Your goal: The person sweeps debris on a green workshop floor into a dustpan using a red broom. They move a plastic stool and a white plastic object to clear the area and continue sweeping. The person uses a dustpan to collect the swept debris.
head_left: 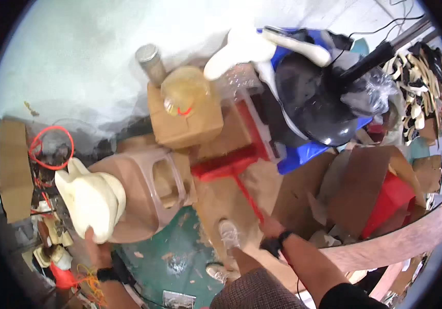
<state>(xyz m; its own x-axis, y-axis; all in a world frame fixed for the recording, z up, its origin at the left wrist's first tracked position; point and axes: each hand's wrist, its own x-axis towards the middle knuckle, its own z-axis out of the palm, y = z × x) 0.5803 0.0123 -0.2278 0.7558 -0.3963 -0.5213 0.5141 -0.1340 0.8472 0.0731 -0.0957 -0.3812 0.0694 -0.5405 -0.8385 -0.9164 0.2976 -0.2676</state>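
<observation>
At the left, my left hand is closed on the lower edge of a cream, foam-like padded piece. Part of its grip is hidden under that piece. A second cream piece lies against the first, and both rest on a translucent brownish plastic stool. Nearer the middle, my right hand is wrapped around the thin red handle of a broom. Its wide red head lies away from me, over brown cardboard on the floor.
Beyond the broom stand a cardboard box with a yellowish wrapped roll on top, and a black round pedestal base. A cardboard box with red inside is at right. Orange tubing hangs at left.
</observation>
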